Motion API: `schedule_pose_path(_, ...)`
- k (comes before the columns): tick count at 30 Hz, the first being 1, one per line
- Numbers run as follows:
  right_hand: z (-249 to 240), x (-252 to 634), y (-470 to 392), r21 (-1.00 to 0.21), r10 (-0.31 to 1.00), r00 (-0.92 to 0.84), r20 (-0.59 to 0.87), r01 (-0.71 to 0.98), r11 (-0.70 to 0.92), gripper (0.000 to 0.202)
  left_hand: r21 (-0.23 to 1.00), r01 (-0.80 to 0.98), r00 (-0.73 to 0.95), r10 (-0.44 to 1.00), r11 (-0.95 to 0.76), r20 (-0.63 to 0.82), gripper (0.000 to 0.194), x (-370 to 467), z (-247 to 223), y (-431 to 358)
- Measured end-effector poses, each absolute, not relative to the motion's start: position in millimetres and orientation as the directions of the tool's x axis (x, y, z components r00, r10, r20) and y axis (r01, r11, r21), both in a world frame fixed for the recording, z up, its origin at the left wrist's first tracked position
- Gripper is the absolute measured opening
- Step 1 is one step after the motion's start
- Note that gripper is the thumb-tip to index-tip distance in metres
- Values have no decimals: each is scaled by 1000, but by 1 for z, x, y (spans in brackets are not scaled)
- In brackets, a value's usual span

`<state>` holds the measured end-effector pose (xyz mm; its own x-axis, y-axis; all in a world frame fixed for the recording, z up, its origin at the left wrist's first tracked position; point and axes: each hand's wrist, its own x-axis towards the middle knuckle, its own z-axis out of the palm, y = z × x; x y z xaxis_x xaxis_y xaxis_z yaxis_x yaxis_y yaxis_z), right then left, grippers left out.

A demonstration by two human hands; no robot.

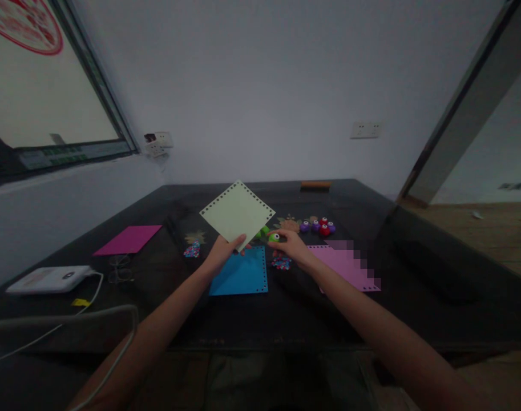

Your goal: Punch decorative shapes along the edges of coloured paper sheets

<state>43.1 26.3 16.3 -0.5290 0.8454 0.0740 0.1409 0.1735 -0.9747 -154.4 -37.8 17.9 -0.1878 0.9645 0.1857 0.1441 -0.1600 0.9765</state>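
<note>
My left hand (231,249) grips the bottom corner of a pale green sheet (238,212) with punched holes along its upper edges, held up like a diamond. Just right of it, my right hand (288,242) pinches a green ball with an eye (274,237). More green pieces (262,232) show between the sheet and that ball, partly hidden. A blue punched sheet (242,273) lies on the table below my left hand. Small red, blue and white pieces (281,262) lie beneath my right hand.
Purple balls (305,226) and red balls (324,230) with eyes sit beyond my right hand. A pink sheet (348,267) lies right, a magenta sheet (129,240) left. A white device (50,280) with a cable, a small colourful pile (192,250) and a brown object (315,185) rest on the black table (192,331).
</note>
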Motion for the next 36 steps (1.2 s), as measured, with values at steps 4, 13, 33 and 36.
schedule_pose_path(4, 12, 70, 10, -996, 861, -508, -15, -64, -55, 33, 987, -23, -160, 975, -157, 152, 34, -122, 18, -31)
schedule_pose_path(13, 4, 78, 2, -856, 799, -601, -24, -400, -327, 17, 991, -20, -192, 973, -132, 126, 32, -110, -9, -30)
schedule_pose_path(33, -1, 80, 6, -883, 879, -477, 10, -417, -216, 38, 918, 315, -122, 949, -240, 290, 13, -102, 18, -45)
schedule_pose_path(36, -2, 79, 6, -881, 880, -474, 12, -422, -215, 40, 906, 342, -122, 944, -249, 306, 13, -104, 16, -43)
